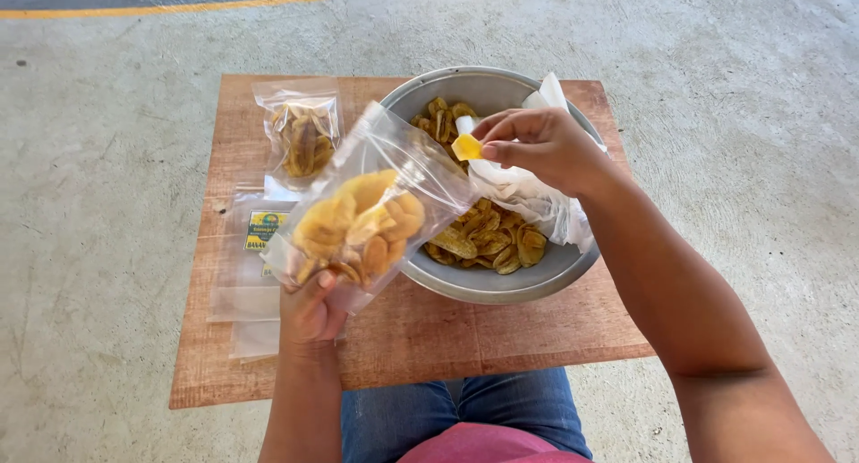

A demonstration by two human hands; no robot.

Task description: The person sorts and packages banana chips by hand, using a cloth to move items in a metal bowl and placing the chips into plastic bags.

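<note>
far left of the grip, a sealed clear pouch of chips [302, 134] lies flat on the wooden board [501, 333], and nearer the person a stack of empty pouches [246, 284] lies flat too, both just beside the holding hand, probably kept there to be within reach. the left hand [309, 309] is clenched on the bottom end of a clear plastic bag [371, 203], fingers wrapped under it so the chips sink toward the palm. the bag's long axis runs from that grip up and to the right, and its open mouth points at the other hand, tilted, it seems, so a chip can drop in. just past the mouth, the right hand [541, 145] pinches one yellow chip [466, 146] between thumb and fingertips, held over the metal bowl [501, 284]. the bowl sits on the board under and beyond that pinch, with more chips [488, 239] and a crumpled plastic liner [537, 203] inside.
</note>
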